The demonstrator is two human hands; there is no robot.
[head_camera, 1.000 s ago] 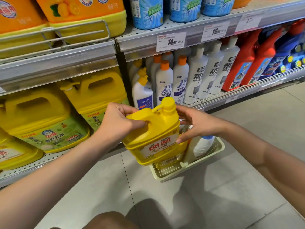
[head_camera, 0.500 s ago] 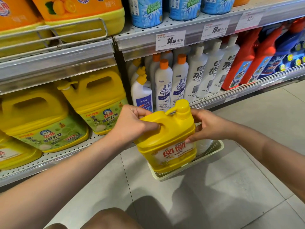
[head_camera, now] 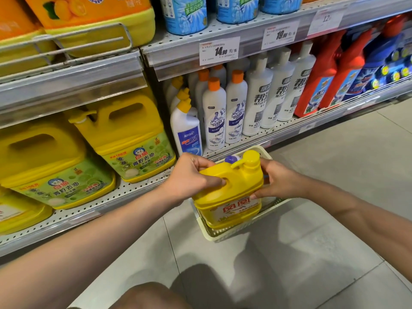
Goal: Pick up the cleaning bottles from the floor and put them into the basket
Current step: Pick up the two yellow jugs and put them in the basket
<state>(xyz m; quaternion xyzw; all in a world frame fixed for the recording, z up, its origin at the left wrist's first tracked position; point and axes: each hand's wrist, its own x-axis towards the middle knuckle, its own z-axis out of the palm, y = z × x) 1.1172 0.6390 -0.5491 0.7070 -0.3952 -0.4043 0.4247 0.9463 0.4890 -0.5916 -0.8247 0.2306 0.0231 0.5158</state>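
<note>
A yellow detergent jug (head_camera: 234,192) with a red-lettered label stands upright with its lower part inside the cream plastic basket (head_camera: 225,235) on the floor. My left hand (head_camera: 191,177) grips the jug's handle from the left. My right hand (head_camera: 278,179) holds the jug's right side just below the cap. Behind the jug a white bottle with a blue-purple cap (head_camera: 230,159) lies in the basket, mostly hidden.
Store shelves run along the left and back: big yellow jugs (head_camera: 124,139) on the bottom shelf, white bottles (head_camera: 214,114), red bottles (head_camera: 321,81). Grey tiled floor (head_camera: 334,175) spreads to the right and front. My knee (head_camera: 147,296) shows at the bottom edge.
Both hands have carried the yellow jug to the right and down, from above the basket's left end into the basket.
</note>
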